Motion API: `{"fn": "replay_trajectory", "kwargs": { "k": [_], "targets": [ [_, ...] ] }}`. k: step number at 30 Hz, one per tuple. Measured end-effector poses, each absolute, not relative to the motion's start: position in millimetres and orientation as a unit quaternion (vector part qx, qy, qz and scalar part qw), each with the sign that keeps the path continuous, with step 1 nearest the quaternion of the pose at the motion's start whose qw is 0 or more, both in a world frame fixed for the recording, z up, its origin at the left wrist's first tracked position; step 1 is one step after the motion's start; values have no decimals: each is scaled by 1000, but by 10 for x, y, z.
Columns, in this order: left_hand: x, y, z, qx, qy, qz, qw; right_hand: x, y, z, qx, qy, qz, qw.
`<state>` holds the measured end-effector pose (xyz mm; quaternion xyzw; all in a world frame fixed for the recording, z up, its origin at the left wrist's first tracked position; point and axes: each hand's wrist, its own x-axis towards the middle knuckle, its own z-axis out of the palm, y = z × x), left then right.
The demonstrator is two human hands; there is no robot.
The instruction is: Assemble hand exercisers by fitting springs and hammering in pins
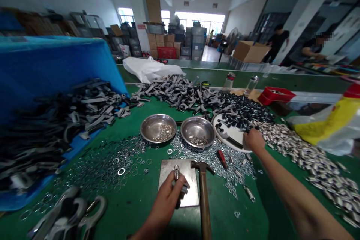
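Note:
My left hand (pixel 168 197) is closed around a small grey and black metal part (pixel 184 188), and a shiny ribbed cylinder like a coil spring (pixel 176 172) stands up from between thumb and fingers. It is just above a flat steel plate (pixel 165 170). A claw hammer (pixel 204 198) lies along the plate's right edge. My right hand (pixel 254 140) is at the right rim of a white dish (pixel 237 140) that holds black-headed screws (pixel 233 121) and a dark curved piece (pixel 234 140). Its fingers are drawn together; what they pinch is hidden.
Two steel bowls (pixel 144 132) (pixel 185 135) hold small metal pieces. Washers and nuts (pixel 180 150), a red-handled tool (pixel 222 158) and silver cylinders (pixel 298 153) lie scattered. Grey clamp-like parts (pixel 180 92) are heaped behind; more fill a blue bin (pixel 56 56). People work at the far right.

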<state>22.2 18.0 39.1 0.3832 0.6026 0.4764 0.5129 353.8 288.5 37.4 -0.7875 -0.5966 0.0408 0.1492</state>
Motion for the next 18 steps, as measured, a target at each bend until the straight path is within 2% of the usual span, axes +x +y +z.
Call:
{"fn": "replay_trajectory", "kwargs": {
  "k": [5, 7, 9, 10, 13, 18],
  "targets": [
    [77, 147, 439, 336, 600, 537, 489, 3403, 2038, 565, -719, -663, 90, 188],
    [86, 117, 448, 340, 576, 550, 501, 3195, 1482, 653, -633, -724, 186, 203],
    [135, 69, 467, 353, 556, 555, 509, 2892, 932, 737, -486, -772, 331, 242],
    [160, 38, 484, 362, 549, 555, 510, 2730, 703, 773, -432, -796, 359, 225],
    [179, -72, 563, 394, 541, 549, 501, 2354, 306, 833, -354, -835, 353, 228],
    [81, -251, 696, 444, 559, 532, 456, 2248, 215, 809, -297, -877, 276, 258]
  ]
}}
